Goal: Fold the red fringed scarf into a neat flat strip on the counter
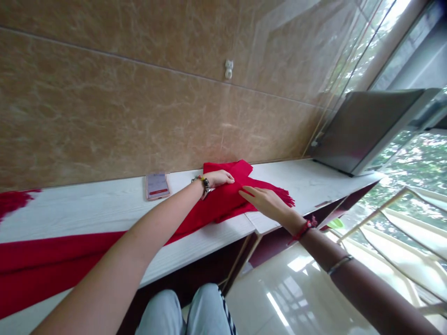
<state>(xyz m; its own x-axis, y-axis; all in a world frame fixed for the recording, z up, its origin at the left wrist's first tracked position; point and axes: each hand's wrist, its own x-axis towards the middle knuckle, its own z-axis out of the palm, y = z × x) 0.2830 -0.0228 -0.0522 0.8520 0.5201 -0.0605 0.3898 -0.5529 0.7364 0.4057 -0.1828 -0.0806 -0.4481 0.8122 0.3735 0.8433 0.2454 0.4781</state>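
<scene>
A long red scarf (225,201) with a fringed end lies along the white tabletop, crossed over itself in front of me. My left hand (220,177) is closed, thumb and fingers pinched on the cloth near the crossing. Over the fringed end rests my right hand (263,199), its fingers stretched out and touching the fabric. The two hands are a short way apart. Part of the scarf's length is hidden behind my left forearm, and more red fringe (16,201) shows at the far left.
A phone (158,186) lies on the white table (293,179) left of my left hand. The tiled wall (139,116) rises along the back edge. A grey fridge-like box (366,125) stands at the right end, beside a window. A pale metal rack (394,209) is at right.
</scene>
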